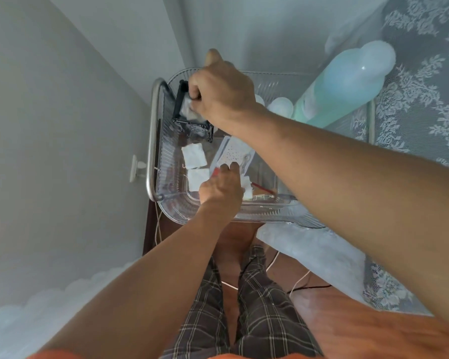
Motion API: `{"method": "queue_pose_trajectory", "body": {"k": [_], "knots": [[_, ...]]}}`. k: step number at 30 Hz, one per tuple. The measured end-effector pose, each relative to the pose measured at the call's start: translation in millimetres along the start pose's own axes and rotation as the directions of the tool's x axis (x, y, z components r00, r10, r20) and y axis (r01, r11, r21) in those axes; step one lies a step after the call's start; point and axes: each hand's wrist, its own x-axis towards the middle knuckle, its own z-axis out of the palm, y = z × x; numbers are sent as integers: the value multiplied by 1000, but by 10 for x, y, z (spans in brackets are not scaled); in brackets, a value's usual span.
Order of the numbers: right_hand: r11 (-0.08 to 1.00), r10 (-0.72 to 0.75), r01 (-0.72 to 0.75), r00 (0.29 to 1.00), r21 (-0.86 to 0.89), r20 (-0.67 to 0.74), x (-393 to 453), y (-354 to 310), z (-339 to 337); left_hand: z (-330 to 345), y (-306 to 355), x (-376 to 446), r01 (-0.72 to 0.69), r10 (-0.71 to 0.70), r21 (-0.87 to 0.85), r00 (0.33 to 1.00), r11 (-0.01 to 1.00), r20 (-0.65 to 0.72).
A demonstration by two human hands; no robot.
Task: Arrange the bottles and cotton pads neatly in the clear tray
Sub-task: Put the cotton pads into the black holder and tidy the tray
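Note:
A clear ribbed tray [171,203] sits on a small stand in front of me. My right hand [223,92] reaches to its far left corner, fingers closed on a white cotton pad [188,110] inside a black open-frame holder [189,123]. Two square cotton pads [193,156] lie flat on the tray floor. My left hand [221,189] rests in the near part of the tray, pinching something red and white; what it is stays unclear. A tall pale green bottle [347,84] leans at the tray's far right, with white round caps [280,106] beside it.
A white dotted card or packet [233,155] lies in the tray's middle. A metal rail [152,141] runs along the tray's left side. The grey wall with a socket [136,168] is to the left, a lace curtain [425,99] to the right. Cables cross the wooden floor below.

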Motion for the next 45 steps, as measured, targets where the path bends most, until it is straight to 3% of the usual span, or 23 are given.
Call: {"method": "queue_pose_trajectory", "body": {"k": [4, 7, 11, 15, 20, 24, 29, 31, 34, 38, 42, 45], "knots": [[983, 52, -14, 976, 180, -210, -320, 66, -149, -40, -22, -35, -12, 12, -18, 1000, 1000, 10], [945, 211, -99, 913, 312, -349, -863, 297, -238, -256, -65, -232, -4, -4, -58, 990, 998, -138], [868, 410, -341, 902, 361, -135, -1619, 628, -115, -786, -187, -525, 33, -57, -64, 913, 997, -403], [851, 431, -415, 902, 322, 25, -1949, 640, 48, -1397, -233, -490, -18, 14, -1, 836, 1000, -548], [840, 404, -409, 910, 356, 92, -2005, 465, 91, -1802, -240, -80, 42, 29, 147, 891, 988, -454], [835, 405, -411, 909, 367, 96, -2011, 415, 75, -1825, -165, 64, 62, 1, 157, 928, 986, -371], [833, 407, -411, 909, 369, 94, -2083, 464, 57, -1632, -173, -42, -65, 113, 110, 850, 992, -514], [832, 409, -419, 906, 364, 107, -2106, 497, 63, -1505, -190, -107, -104, 142, 104, 862, 989, -487], [850, 384, -408, 913, 334, 138, -2094, 510, 121, -1363, -228, -104, -19, 69, 135, 926, 991, -372], [892, 320, -364, 927, 268, 193, -1929, 422, 293, -1272, -302, 9, 35, 21, 161, 942, 986, -334], [901, 282, -339, 932, 270, 230, -1581, 232, 500, -1236, -287, -6, 32, 2, 85, 927, 996, -375], [896, 295, -358, 922, 263, 252, -1288, 91, 674, -1216, -247, -132, -135, 36, -126, 809, 983, -587]]}}
